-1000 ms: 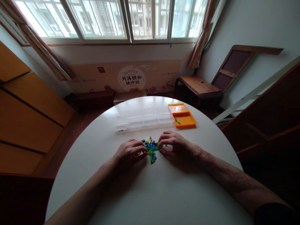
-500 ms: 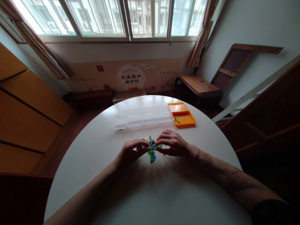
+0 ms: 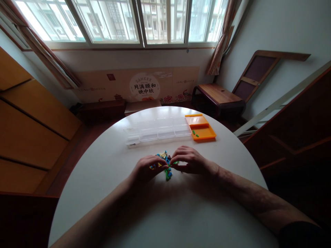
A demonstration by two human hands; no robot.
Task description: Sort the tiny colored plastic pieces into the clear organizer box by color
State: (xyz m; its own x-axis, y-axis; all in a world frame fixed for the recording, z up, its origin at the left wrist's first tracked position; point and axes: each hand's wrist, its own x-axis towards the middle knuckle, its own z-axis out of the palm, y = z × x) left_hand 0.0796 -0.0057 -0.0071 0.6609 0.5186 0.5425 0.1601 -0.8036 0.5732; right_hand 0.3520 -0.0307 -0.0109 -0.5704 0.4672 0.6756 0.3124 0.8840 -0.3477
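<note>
1. Round white counter [image 3: 170, 217] filled most of the lower view; small bricks [image 3: 165, 157] lay in a loose pile nr its middle — mostly blue & green, w/ cream and a few brown pcs.
2. L hand [image 3: 148, 167] was at the pile's L side, back up, thumb and index bent into a narrow pinch, tips over the pile. A bit of green showed at the tips; too small to tell if the hand had hold of a pc.
3. R hand [image 3: 188, 159] was at the R side, fingers curled, thumb and index tips nearly together w/ a gap behind them. Its tips sat right by the L hand's; couldn't tell if they touched, or if a pc was gripped.
4. Cream pcs sat on the pile's far side; green & blue ones stuck out on the near side, toward the person. Yellow & blue pcs showed under the arch of the L fingers.
5. Beyond the pile, well clear of both hands: clear plastic box [image 3: 165, 133], long, split into compartments.
6. Just R of the box: orange tray [image 3: 207, 133], two sections, w/ two green pcs [image 3: 197, 135] in the nearer one, toward its L edge.
7. Background: barred window [image 3: 111, 22], printed cardboard panel [image 3: 93, 81] below it, low wooden stand [image 3: 219, 93] at far R. Dark sleeve [image 3: 301, 232] at the R arm's edge of view.
</note>
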